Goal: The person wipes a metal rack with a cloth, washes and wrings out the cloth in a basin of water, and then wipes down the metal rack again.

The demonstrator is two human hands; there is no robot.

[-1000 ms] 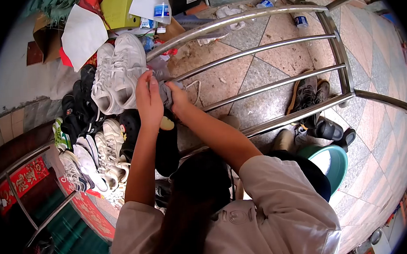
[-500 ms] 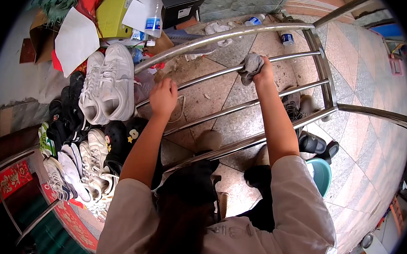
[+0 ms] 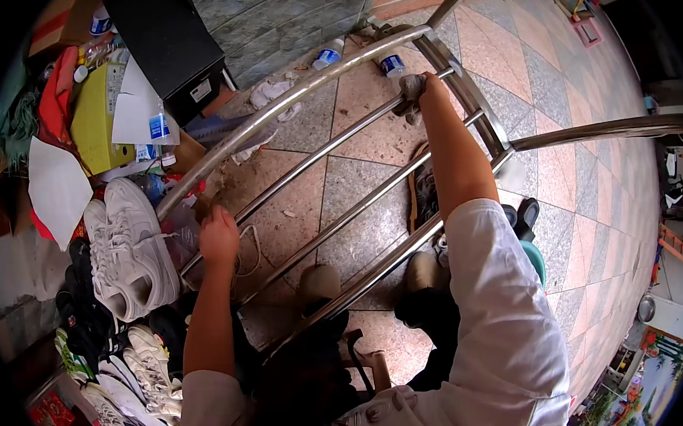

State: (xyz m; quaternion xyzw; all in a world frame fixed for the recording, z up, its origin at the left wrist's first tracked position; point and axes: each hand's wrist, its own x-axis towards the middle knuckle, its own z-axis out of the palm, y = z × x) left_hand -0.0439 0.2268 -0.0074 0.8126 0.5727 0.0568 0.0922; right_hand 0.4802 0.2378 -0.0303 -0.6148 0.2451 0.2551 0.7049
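A metal rack (image 3: pixel 324 242) with several parallel tubular bars slants across the middle in front of me. My left hand (image 3: pixel 219 236) is closed round one of its bars near the left end. Farther along that same bar, my right hand (image 3: pixel 430 88) grips a crumpled grey cloth (image 3: pixel 410 100) and presses it against the metal, close to the rack's right end. Part of the cloth is hidden by the fingers.
White sneakers (image 3: pixel 130 251) and several other shoes stand at left. Behind them are a black box (image 3: pixel 168 55), a yellow-green box (image 3: pixel 97 119) and papers. Plastic bottles (image 3: pixel 329 54) lie on the tiled floor (image 3: pixel 364 195). A teal basin (image 3: pixel 533 259) shows beside my right sleeve.
My right hand and the cloth have slid along the bar toward the rack's right end. The left hand stays on the bar. The whole view has turned.
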